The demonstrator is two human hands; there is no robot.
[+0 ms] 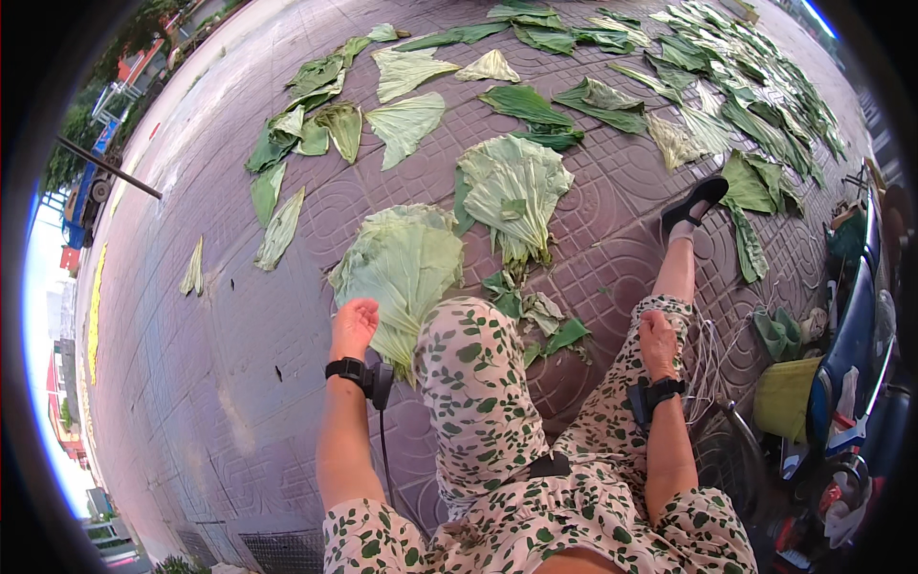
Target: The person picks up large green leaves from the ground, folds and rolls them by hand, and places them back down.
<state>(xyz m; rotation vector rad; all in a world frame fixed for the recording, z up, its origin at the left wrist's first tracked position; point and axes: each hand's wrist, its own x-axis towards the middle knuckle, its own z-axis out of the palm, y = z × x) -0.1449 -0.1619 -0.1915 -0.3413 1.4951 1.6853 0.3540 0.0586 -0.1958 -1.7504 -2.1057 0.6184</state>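
Observation:
My left hand (356,325) is beside a fan-shaped pile of large pale-green leaves (397,258), fingers loosely bent and apart, with nothing seen in them. My right hand (658,337) rests by my right thigh, its fingers curled in; whether they hold anything is hidden. A second fan-shaped leaf pile (521,191) lies just beyond the first, its gathered end toward me. Small torn leaf scraps (564,335) are on the paving between my legs. Both wrists wear dark bands with small devices.
Many loose leaves (411,124) are spread over the patterned paving ahead, thickest in a bank (755,86) at the far right. Pale strings (708,354) hang near my right knee. A yellow-green bucket (784,397) and a blue vehicle (851,354) crowd the right side.

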